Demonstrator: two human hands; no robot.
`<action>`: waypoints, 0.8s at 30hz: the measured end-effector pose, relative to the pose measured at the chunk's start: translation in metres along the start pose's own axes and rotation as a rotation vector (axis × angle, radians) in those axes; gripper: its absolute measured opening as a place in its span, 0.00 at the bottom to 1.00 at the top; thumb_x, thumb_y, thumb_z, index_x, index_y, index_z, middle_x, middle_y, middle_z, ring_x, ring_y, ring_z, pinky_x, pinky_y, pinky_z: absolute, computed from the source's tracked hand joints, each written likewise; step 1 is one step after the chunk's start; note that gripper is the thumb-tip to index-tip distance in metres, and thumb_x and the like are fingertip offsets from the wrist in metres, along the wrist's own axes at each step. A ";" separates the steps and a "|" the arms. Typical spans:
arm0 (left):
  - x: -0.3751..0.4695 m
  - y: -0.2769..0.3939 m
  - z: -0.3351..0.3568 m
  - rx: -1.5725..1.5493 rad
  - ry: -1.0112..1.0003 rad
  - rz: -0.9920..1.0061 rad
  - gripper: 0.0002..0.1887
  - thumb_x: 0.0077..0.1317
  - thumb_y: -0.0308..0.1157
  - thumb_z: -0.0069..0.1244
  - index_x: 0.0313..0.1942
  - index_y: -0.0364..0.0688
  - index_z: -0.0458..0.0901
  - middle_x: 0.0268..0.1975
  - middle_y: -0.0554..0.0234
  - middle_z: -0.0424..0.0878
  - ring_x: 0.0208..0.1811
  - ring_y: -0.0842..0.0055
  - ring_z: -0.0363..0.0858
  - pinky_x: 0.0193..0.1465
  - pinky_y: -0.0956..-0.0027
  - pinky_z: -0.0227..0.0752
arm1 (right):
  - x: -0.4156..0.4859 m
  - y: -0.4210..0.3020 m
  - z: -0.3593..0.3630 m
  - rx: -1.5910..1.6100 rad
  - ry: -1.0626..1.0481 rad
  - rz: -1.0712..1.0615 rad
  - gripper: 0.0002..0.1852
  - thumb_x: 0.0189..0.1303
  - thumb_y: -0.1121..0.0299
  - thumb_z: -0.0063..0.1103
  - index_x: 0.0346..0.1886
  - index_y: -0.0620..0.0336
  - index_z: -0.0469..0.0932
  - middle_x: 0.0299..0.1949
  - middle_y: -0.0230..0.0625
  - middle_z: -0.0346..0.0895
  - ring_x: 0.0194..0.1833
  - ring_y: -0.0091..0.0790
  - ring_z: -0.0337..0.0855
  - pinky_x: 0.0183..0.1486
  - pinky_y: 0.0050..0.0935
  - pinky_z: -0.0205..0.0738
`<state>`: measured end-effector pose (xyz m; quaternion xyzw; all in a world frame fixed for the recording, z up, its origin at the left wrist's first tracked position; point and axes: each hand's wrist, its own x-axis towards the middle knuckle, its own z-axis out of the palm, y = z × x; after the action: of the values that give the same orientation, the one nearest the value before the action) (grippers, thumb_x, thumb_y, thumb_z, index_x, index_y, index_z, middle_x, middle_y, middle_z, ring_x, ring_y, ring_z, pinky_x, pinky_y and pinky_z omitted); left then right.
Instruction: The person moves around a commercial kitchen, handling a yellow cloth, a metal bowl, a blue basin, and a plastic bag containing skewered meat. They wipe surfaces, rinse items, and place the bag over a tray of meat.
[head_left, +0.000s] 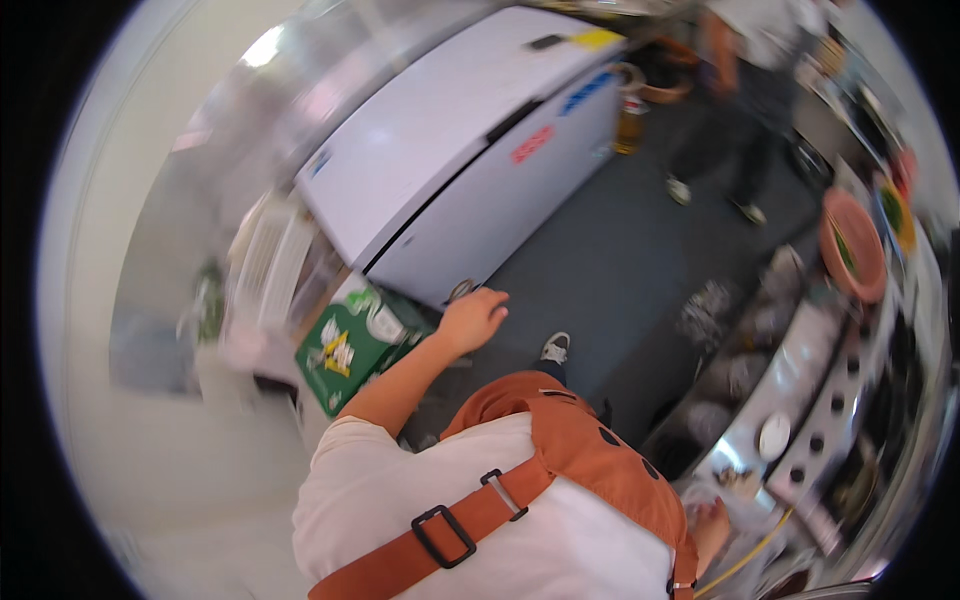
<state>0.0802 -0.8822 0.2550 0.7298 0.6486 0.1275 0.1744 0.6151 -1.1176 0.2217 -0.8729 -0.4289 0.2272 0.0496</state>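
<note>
My left hand (472, 321) is held out past the green printed package (360, 345), its fingers loosely bent and apart with nothing visible in them. Just beyond it, by the lower corner of a white chest freezer (480, 172), is a small ring-shaped object (460, 289), partly hidden. At the lower right my right hand (711, 525) is by a clear plastic bag (750, 536), partly covered by the orange apron (600, 465). Whether its fingers grip the bag cannot be made out. A yellow strip (746, 559) runs beside that hand.
Another person (750, 97) stands on the dark floor (592, 247) beyond the freezer. A bottle of yellow liquid (630, 124) is at the freezer's far end. Along the right runs a metal counter (795, 367) with a pink basin (853, 244). White crates (274, 259) are stacked at left.
</note>
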 end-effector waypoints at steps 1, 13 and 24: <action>-0.013 -0.026 -0.008 -0.002 0.087 -0.129 0.16 0.64 0.37 0.48 0.50 0.42 0.78 0.47 0.56 0.79 0.44 0.58 0.79 0.46 0.60 0.72 | 0.021 0.008 -0.008 0.013 0.113 -0.035 0.20 0.58 0.67 0.59 0.54 0.62 0.75 0.43 0.45 0.80 0.42 0.42 0.81 0.46 0.35 0.74; -0.054 -0.163 -0.059 -0.116 0.408 -0.702 0.16 0.64 0.39 0.49 0.50 0.43 0.77 0.48 0.56 0.78 0.44 0.60 0.78 0.47 0.61 0.71 | 0.128 -0.403 -0.003 0.187 -0.378 -0.787 0.19 0.59 0.78 0.56 0.55 0.66 0.74 0.50 0.47 0.78 0.51 0.35 0.78 0.51 0.28 0.72; 0.085 -0.254 -0.058 -0.140 0.313 -0.487 0.24 0.61 0.34 0.53 0.57 0.38 0.72 0.61 0.45 0.68 0.61 0.54 0.68 0.63 0.58 0.62 | 0.147 -0.495 0.011 0.101 -0.298 -0.792 0.21 0.56 0.66 0.60 0.55 0.54 0.73 0.47 0.43 0.77 0.48 0.47 0.77 0.51 0.38 0.71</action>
<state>-0.1628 -0.7684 0.1977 0.5103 0.8134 0.2372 0.1475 0.3285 -0.6953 0.2989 -0.5949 -0.7219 0.3349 0.1130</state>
